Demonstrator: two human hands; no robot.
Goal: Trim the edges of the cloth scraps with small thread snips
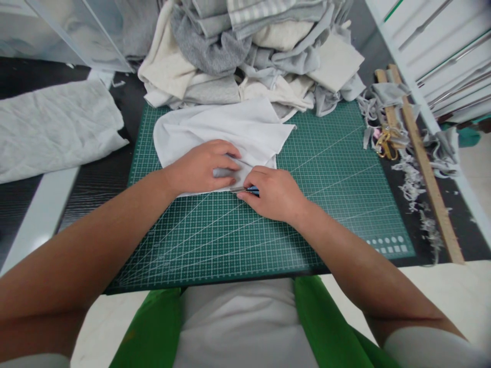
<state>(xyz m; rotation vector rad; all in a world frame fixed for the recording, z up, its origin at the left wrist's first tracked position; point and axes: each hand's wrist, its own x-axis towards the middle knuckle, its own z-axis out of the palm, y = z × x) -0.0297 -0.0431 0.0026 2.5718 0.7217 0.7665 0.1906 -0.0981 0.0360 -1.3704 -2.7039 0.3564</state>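
In the head view, a pale grey cloth (pixel 57 125) lies at the far left on the black tabletop (pixel 102 181), wrinkled, its right end ragged. Behind it stands a clear plastic bin (pixel 82 30). Further right, a green cutting mat (pixel 184 240) with a white grid covers the middle of the tabletop. On its rear left part lies the white cloth (pixel 226 122), loosely creased, with its far side close to a heap of folded and rumpled fabrics (pixel 215 56) in grey, cream and check. The left hand (pixel 205 166) rests palm down on the white cloth, its fingers slightly spread and gripping nothing that shows. Just to its right, the right hand (pixel 270 191) is closed around a small blue-handled tool (pixel 252 190), whose metal tip points left at the near edge of the white cloth. Past the right side of the mat, a pair of gold-handled scissors (pixel 387 144) lies among grey fabric scraps (pixel 412 179). A long wooden strip (pixel 429 179) runs beside them, slanting toward the near right corner of the tabletop.
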